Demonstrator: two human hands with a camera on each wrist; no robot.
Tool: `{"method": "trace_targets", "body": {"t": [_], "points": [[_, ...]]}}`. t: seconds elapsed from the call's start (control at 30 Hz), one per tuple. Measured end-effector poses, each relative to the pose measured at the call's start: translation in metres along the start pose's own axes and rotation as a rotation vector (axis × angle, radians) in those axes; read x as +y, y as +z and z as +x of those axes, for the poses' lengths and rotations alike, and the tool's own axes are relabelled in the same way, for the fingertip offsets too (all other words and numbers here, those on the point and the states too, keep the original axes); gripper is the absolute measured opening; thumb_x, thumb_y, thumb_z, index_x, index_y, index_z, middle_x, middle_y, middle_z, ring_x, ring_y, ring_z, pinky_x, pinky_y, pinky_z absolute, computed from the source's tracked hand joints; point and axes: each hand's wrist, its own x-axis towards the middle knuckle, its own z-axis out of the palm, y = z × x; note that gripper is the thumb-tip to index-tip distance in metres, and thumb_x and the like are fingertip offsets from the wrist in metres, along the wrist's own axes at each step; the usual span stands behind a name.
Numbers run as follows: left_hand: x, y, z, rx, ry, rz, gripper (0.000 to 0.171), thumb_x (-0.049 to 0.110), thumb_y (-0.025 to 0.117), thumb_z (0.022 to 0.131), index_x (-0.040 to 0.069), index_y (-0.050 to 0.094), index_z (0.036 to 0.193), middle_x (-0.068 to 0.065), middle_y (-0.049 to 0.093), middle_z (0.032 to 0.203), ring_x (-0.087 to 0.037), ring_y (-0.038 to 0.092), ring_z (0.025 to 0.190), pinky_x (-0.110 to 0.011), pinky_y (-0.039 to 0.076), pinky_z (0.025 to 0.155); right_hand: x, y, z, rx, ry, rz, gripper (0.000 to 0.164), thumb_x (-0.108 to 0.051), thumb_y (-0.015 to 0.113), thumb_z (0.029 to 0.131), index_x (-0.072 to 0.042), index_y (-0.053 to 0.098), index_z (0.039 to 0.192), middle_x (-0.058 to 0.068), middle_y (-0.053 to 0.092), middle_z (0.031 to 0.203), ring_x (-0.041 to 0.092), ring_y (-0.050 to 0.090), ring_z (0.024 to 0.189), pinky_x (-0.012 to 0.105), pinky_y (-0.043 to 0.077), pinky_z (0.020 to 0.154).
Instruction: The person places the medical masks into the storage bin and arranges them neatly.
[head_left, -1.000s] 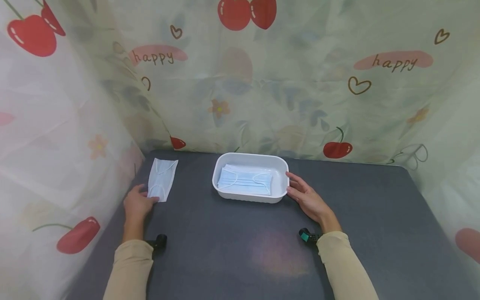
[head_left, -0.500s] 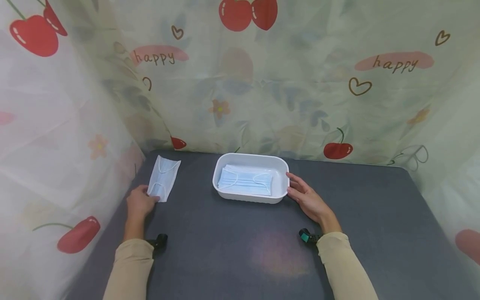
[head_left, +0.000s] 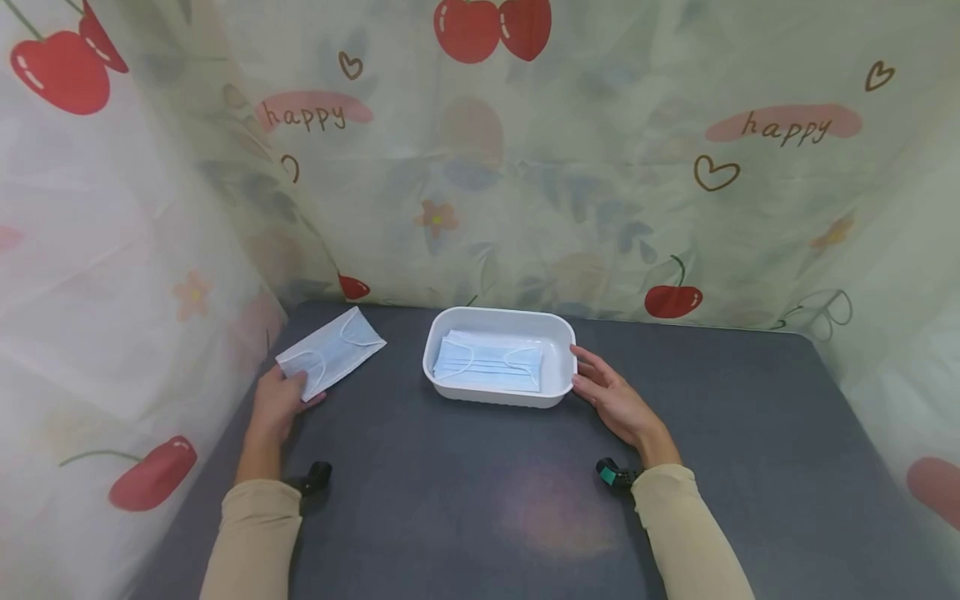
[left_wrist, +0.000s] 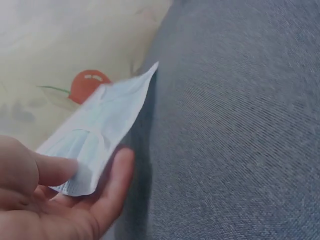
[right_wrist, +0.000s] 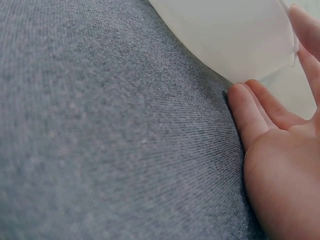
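Observation:
A light blue face mask (head_left: 335,353) with white ear loops is pinched at its near end by my left hand (head_left: 276,402). In the left wrist view the thumb lies on top of the mask (left_wrist: 107,120) and the fingers are beneath, the far end raised off the table. Near the back of the table stands a white plastic tray (head_left: 558,363), with pleated blue face masks (head_left: 489,364) lying in its left and middle part; how many are stacked cannot be told. The right hand (head_left: 618,406) touches the tray's right end with extended fingers (right_wrist: 247,107).
A dark grey cloth covers the table (head_left: 420,500). Hanging fabric with cherry prints (head_left: 525,208) closes off the back and both sides. Each wrist wears a black camera strap, the right one (head_left: 617,473) with a green patch.
The left hand has lifted the mask and turned it clockwise, its far end now pointing right toward the tray. Right hand and tray have stayed in place.

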Motion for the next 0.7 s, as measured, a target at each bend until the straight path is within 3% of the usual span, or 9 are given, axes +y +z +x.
{"method": "trace_targets", "body": {"t": [0.1,0.27,0.53,0.7], "points": [[0.004,0.0,-0.001,-0.046,0.026,-0.087,0.056,0.0,0.029,0.105,0.0,0.023,0.161,-0.021,0.035,0.157,-0.01,0.06,0.104,-0.035,0.061,0.093,-0.001,0.0,-0.001,0.006,0.001,-0.009,0.067,-0.027,0.059,0.105,-0.029,0.025,0.162,0.012,0.018,0.17,0.036,0.018,0.158,0.058,0.01,0.129],[0.009,0.003,-0.003,-0.03,0.075,-0.126,0.059,-0.01,0.037,0.101,0.002,0.028,0.158,-0.018,0.04,0.151,-0.015,0.058,0.112,-0.037,0.06,0.097,-0.001,0.001,-0.002,0.01,0.003,-0.01,0.067,-0.025,0.058,0.105,-0.028,0.025,0.162,0.013,0.018,0.17,0.036,0.018,0.157,0.058,0.01,0.129],[0.021,0.005,-0.008,-0.017,0.106,-0.156,0.068,-0.014,0.044,0.098,0.008,0.025,0.159,-0.021,0.038,0.157,-0.021,0.052,0.125,-0.032,0.061,0.093,0.0,0.001,-0.001,0.009,-0.003,-0.005,0.068,-0.028,0.061,0.103,-0.029,0.026,0.162,0.012,0.02,0.17,0.035,0.019,0.157,0.057,0.011,0.13],[0.03,0.005,-0.009,-0.041,0.114,-0.199,0.065,-0.01,0.046,0.1,0.012,0.028,0.159,-0.02,0.042,0.152,-0.017,0.058,0.116,-0.027,0.063,0.084,0.001,0.0,0.0,0.005,-0.005,-0.008,0.068,-0.028,0.06,0.104,-0.029,0.025,0.162,0.013,0.019,0.17,0.036,0.018,0.158,0.059,0.01,0.129]]}}
